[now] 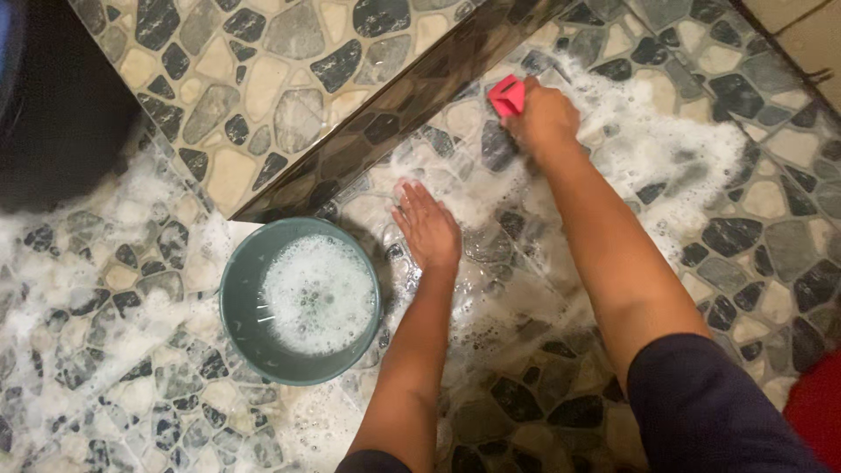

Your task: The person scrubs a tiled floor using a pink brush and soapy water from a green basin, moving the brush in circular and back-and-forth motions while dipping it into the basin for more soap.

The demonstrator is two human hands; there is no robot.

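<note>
Two hands work the soapy floor [736,219]: right hand [545,114] grips a pink brush [507,95] by the step, left hand [427,229] lies flat, open, beside the basin [235,302]; short firm strokes suit best.

Wet, glossy stone-patterned floor tiles [289,105], foamy suds; smooth matt plastic basin [236,293].

**Hidden, cropped and unclear**

The right hand [545,116] closes over most of the small pink plastic scrubbing tool [507,95], leaving one corner showing. White soap foam [666,144] hides the pebble-pattern stone floor [771,236] beneath it. Suds cover the bottom of the round grey-green plastic basin [241,307]. A large dark object [61,105] at upper left and a red shape [819,407] at lower right are cut off, unidentifiable.
</note>
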